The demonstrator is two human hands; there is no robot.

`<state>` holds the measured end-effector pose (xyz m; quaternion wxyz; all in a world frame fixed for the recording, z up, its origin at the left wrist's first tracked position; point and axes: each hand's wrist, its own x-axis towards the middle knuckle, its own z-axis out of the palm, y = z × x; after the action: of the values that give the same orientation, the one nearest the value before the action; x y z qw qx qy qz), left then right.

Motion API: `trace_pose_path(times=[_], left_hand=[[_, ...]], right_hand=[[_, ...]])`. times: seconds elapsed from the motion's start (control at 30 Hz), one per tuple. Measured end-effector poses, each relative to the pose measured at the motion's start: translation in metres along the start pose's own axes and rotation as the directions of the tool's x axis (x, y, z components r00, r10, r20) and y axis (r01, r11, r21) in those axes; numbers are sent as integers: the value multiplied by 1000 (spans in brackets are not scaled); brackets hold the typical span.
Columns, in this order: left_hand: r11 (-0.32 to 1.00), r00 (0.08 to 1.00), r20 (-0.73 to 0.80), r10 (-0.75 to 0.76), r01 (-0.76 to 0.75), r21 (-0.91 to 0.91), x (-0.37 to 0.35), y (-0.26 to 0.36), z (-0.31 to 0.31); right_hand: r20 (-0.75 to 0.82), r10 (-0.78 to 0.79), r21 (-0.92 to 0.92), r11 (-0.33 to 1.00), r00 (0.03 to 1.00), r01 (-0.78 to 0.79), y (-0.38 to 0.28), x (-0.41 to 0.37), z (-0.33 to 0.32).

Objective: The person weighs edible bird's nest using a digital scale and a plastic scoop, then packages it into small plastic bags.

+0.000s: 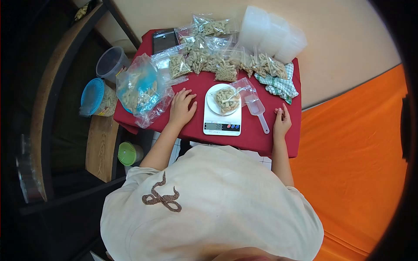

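My left hand (183, 108) lies flat on the red tablecloth with its fingers stretched, holding nothing. To its right stands a white kitchen scale (210, 115), its display showing what looks like 38. On the scale's round plate rests a clear plastic bag of pale snack sticks (227, 101), its loose top spread to the right. Beside the scale lies a clear plastic scoop (256, 108), handle toward me. My right hand (282, 122) rests on its side near the table's right edge, fingers apart and nothing in them.
Several filled snack bags (198, 61) line the table's back. A large open bag of snacks (141, 89) sits at the left over something blue. Stacked translucent containers (265, 32) and a checked cloth (281, 87) are back right. A blue-lidded tub (98, 98) stands left of the table.
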<state>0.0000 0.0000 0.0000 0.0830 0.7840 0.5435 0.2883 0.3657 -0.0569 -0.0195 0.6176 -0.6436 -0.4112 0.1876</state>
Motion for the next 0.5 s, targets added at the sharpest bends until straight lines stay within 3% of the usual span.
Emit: trace_pose_path(times=[0.2, 0.3, 0.37, 0.43, 0.5], left_hand=[[1000, 1000, -11, -6, 6, -17, 0, 2, -3], [1000, 1000, -1, -13, 13, -27, 0, 2, -3], [998, 998, -61, 7, -11, -57, 1, 1, -2], [992, 997, -79, 13, -23, -125, 0, 3, -4], [982, 994, -112, 16, -36, -186, -1, 6, -8]], right_hand=[[81, -39, -118, 992, 996, 48, -18, -7, -2], [181, 47, -270, 963, 982, 4, -49, -14, 2], [327, 278, -344, 925, 903, -160, -68, -16, 6], [340, 242, -333, 934, 909, -124, -58, -19, 8], [470, 192, -397, 918, 861, 12, -56, -20, 7]])
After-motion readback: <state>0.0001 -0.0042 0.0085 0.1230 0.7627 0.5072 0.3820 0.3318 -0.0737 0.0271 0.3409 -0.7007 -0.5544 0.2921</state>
